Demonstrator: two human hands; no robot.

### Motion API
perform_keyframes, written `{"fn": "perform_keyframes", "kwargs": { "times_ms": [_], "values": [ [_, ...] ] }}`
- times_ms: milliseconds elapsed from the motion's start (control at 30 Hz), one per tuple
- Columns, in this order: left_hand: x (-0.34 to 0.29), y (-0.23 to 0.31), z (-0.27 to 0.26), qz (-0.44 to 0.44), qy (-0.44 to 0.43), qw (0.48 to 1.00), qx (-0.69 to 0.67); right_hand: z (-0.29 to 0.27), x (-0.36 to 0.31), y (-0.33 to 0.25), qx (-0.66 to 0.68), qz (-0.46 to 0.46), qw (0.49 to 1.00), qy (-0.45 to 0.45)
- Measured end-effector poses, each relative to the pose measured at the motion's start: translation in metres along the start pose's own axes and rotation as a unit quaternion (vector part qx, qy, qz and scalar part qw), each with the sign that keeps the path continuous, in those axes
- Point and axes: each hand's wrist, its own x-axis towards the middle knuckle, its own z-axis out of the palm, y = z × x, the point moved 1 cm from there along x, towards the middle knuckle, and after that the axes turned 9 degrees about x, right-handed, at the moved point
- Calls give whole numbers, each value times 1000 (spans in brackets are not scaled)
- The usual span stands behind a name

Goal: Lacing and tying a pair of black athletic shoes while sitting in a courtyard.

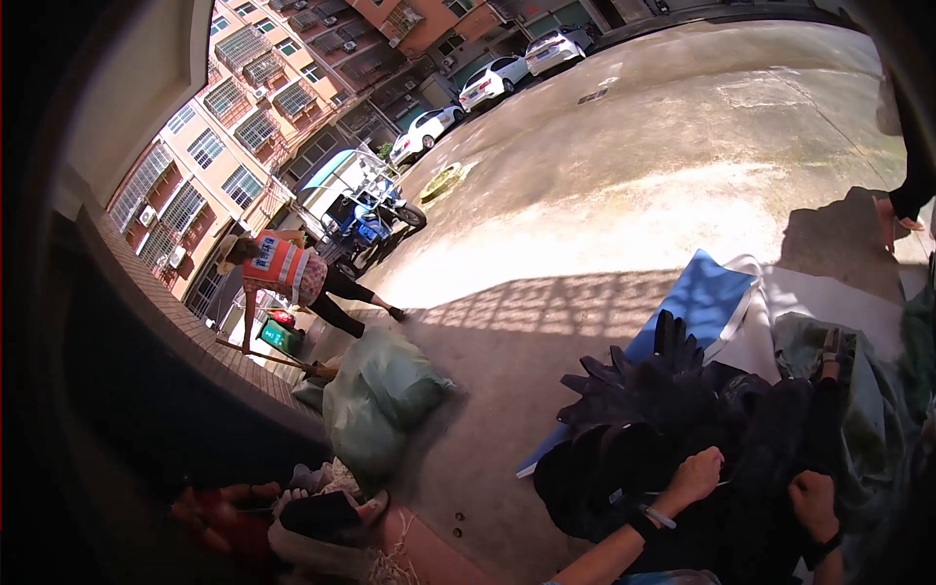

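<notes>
L hand [694, 478], w/ a pale band [660, 517] at the wrist, is curled over a dark heap topped by black gloves [634, 388]; R hand [812, 500], w/ a dark wristband [824, 549], is also curled, to the R of it & well apart. Can't tell if either pinches anything, as the fingertips are hidden. The gloves lie lower R of center, fingers fanned out, partly over a blue sheet [700, 292] on the ground, w/ green cloth [868, 400] to the R. Across bare concrete, a full green sack [380, 395] stands nr a wall [185, 307]; behind it a worker in an orange vest [280, 261] bends w/ a long-handled tool [280, 360]. In bkgd: a blue three-wheeler [366, 219], 3 white cars [494, 80], apt. bldgs [219, 146].
</notes>
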Motion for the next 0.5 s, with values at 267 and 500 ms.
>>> {"fn": "perform_keyframes", "kwargs": {
  "times_ms": [267,500],
  "values": [
    [7,-23,15,-66,50,995,-62,8,0,10,-17,-41,999,-15],
    [-18,-13,-11,-24,-2,999,-31,3,-3,22,-3,-57,998,-11]
  ]
}}
